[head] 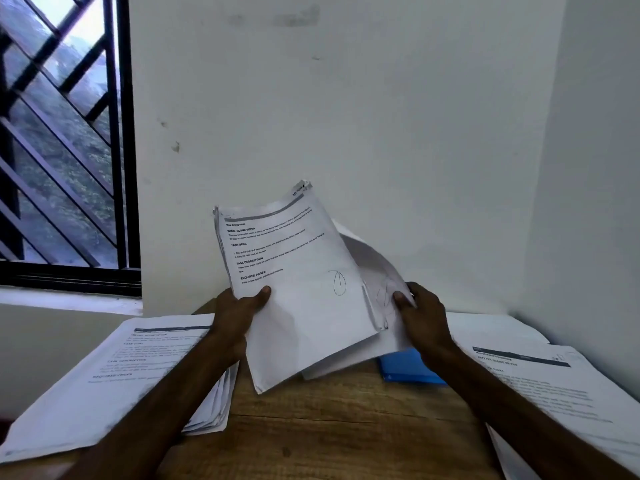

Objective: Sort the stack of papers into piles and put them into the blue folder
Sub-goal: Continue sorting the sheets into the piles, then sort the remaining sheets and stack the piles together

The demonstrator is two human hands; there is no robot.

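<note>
Wooden table point(311, 427) bears a left pile point(104, 375) and a right pile point(554, 386); left hand point(235, 317) grips the raised stack point(294, 271) for reading; right hand point(422, 317) pinches one sheet point(377, 271), likely to peel it off.

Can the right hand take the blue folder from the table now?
Probably not yet. The right hand pinches a sheet from the held stack, and those papers cover part of the blue folder. The folder lies just below that hand, so once free it likely could.

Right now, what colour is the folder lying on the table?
The folder is bright blue, seen best in the head view, partly hidden behind the held papers.
</note>
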